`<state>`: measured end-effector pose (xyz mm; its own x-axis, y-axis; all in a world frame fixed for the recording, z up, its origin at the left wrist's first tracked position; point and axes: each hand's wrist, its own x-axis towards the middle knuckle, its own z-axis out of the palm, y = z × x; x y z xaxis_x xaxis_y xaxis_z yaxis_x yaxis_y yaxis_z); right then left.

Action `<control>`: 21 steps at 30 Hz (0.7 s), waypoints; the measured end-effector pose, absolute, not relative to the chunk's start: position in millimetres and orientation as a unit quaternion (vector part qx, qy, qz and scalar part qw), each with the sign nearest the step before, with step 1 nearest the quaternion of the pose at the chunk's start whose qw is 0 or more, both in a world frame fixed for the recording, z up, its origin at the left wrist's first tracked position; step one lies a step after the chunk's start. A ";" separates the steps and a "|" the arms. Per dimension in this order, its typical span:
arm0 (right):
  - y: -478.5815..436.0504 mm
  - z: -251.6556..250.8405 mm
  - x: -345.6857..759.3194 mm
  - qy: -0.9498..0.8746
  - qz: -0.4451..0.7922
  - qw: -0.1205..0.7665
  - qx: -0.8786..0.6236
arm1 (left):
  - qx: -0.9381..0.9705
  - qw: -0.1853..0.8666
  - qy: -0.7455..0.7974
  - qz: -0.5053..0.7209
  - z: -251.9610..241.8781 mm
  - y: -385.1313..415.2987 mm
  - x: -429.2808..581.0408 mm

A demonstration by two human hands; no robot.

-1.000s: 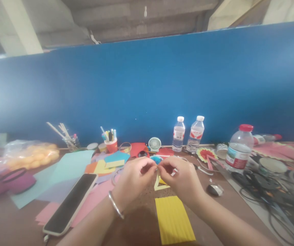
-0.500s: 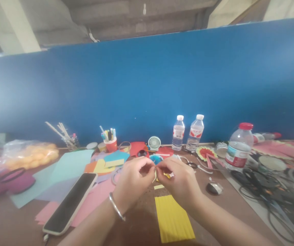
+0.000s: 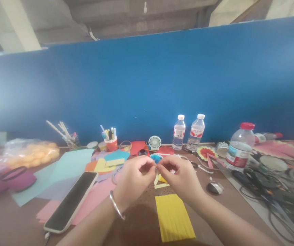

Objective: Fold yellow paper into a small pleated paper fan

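Note:
My left hand (image 3: 138,176) and my right hand (image 3: 179,174) meet fingertip to fingertip above the middle of the table. Thumb and forefinger are pinched together on both; whatever lies between them is too small to make out. Just beyond the fingertips sits a blue pleated paper piece (image 3: 156,157), partly covered by the hands. Pale yellow strips (image 3: 162,186) and a small yellow piece (image 3: 163,179) lie under my right hand. Nearer to me, between the forearms, a creased yellow paper sheet (image 3: 174,218) rests flat on the brown table (image 3: 136,225).
On the left are a phone (image 3: 71,201), coloured paper sheets (image 3: 72,164) and a bag of orange balls (image 3: 34,152). Behind stand a pen cup (image 3: 111,143), a small fan (image 3: 154,142) and water bottles (image 3: 178,133). A computer mouse (image 3: 215,188), large bottle (image 3: 240,147) and scissors (image 3: 272,200) are right.
My right hand has shifted slightly, with its fingers lifted a little, so more of the pale yellow strips shows beneath. Both hands keep their pinch.

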<state>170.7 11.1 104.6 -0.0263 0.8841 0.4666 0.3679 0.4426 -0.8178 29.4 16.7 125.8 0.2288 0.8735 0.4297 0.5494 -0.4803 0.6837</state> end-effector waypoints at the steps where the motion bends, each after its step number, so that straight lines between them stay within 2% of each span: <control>1: 12.1 103.9 170.3 -0.659 0.265 0.526 -0.468 | 0.752 0.212 0.470 0.410 125.8 17.3 29.3; 4: 18.7 100.0 171.1 -0.588 0.355 0.573 -0.448 | 0.718 0.299 0.460 0.429 123.1 23.0 28.1; 7: 31.8 97.1 179.1 -0.460 0.428 0.675 -0.387 | 0.627 0.428 0.414 0.502 116.4 33.3 25.8; 9: 43.6 97.1 190.6 -0.394 0.422 0.732 -0.363 | 0.557 0.484 0.379 0.558 111.6 40.3 24.2; 14: 75.6 94.9 235.6 -0.337 0.339 0.781 -0.401 | 0.484 0.526 0.351 0.605 105.1 51.7 19.8; 18: 92.9 80.6 270.5 -0.414 0.206 0.710 -0.531 | 0.479 0.535 0.350 0.602 104.0 56.3 16.6; 21: 98.6 70.8 279.5 -0.553 0.118 0.546 -0.619 | 0.492 0.534 0.353 0.591 104.3 57.4 15.1</control>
<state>279.5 98.6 70.8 0.3606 0.8130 0.4572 0.5553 0.2067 -0.8056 15.1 57.4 104.3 0.0533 0.9774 0.2044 -0.2835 -0.1815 0.9416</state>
